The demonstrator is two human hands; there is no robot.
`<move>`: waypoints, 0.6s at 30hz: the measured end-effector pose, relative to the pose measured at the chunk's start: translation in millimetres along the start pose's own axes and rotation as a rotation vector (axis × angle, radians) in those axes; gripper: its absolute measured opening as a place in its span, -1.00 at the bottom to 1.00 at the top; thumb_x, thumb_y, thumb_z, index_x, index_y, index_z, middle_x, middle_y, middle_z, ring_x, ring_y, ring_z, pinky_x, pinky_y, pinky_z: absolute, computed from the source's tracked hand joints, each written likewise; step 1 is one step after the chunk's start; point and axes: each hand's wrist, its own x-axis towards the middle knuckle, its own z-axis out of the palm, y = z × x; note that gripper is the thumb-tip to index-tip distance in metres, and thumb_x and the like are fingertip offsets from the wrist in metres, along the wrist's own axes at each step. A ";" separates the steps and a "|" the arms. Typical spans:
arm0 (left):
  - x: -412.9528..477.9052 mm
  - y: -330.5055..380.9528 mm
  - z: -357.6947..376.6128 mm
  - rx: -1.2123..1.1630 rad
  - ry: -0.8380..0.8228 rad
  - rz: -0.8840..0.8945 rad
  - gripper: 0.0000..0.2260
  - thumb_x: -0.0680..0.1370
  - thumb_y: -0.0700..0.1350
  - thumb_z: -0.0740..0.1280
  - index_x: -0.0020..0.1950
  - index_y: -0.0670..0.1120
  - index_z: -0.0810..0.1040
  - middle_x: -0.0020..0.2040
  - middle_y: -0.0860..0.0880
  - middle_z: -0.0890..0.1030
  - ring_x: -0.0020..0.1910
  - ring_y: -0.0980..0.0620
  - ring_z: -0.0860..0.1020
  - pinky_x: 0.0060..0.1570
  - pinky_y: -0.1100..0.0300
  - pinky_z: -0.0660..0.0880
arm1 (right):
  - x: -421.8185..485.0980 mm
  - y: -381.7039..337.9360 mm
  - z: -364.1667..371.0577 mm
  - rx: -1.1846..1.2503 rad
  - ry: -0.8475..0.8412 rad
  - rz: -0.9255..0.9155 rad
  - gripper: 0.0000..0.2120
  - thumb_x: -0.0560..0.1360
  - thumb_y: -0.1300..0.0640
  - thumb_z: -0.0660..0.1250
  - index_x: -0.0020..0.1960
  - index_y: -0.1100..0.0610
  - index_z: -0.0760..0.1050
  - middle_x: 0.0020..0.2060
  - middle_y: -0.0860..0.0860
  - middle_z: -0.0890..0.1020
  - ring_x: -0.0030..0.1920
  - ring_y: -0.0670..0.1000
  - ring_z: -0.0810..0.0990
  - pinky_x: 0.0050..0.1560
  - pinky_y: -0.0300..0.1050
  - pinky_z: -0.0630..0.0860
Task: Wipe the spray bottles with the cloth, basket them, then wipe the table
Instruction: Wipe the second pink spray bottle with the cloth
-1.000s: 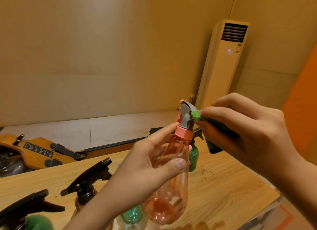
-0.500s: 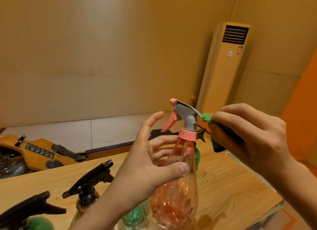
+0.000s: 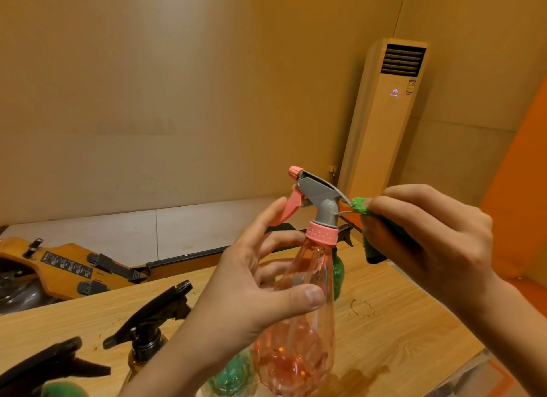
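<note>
A clear pink spray bottle (image 3: 299, 346) with a grey and pink trigger head is upright above the wooden table (image 3: 393, 331). My left hand (image 3: 251, 296) holds its neck, thumb across the front, index finger raised near the trigger. My right hand (image 3: 426, 242) pinches a green cloth (image 3: 359, 207) against the rear tip of the grey head. Other spray bottles stand on the table: a black-headed one (image 3: 148, 328), another at the lower left (image 3: 50, 370), and a green one (image 3: 337, 272) behind the pink bottle.
A further green bottle (image 3: 231, 376) shows at the bottom edge, mostly hidden. A wooden frame with black clips (image 3: 68, 269) lies beyond the table's far edge at left. A tall air conditioner (image 3: 381, 121) stands in the corner. The table's right edge runs close to my right wrist.
The pink bottle has been turned upright and rotated, so its trigger now points left. My right hand with the cloth slid off the head's side to its rear tip. My left index finger lifted.
</note>
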 end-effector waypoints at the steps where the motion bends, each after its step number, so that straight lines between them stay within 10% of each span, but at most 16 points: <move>1: -0.3 0.3 -0.3 -0.043 -0.026 -0.021 -0.07 0.26 -0.14 0.64 0.49 0.37 0.32 0.28 0.09 0.65 0.21 -0.10 0.68 0.12 -0.01 0.65 | 0.7 -0.2 -0.3 -0.005 0.001 -0.002 -0.80 0.60 0.19 0.38 0.00 0.33 0.69 -0.10 0.20 0.69 -0.15 0.10 0.67 -0.17 -0.08 0.60; 7: 2.8 1.7 -2.3 -0.194 -0.092 -0.104 -0.13 0.29 -0.36 0.55 0.46 0.28 0.44 0.31 -0.08 0.63 0.19 -0.31 0.66 0.27 -0.36 0.47 | 2.5 0.6 -2.1 -0.012 -0.012 -0.021 -0.82 0.56 0.21 0.42 -0.03 0.34 0.70 -0.11 0.20 0.70 -0.17 0.10 0.67 -0.18 -0.06 0.58; 18: 2.6 3.5 -6.1 -0.110 -0.202 -0.040 -0.10 0.38 -0.16 0.55 0.47 0.49 0.17 0.29 -0.14 0.67 0.26 -0.20 0.64 0.36 -0.04 0.51 | 0.7 0.2 1.1 0.021 -0.014 0.058 -0.81 0.59 0.20 0.38 0.02 0.33 0.69 -0.10 0.20 0.69 -0.10 0.03 0.62 -0.12 -0.14 0.58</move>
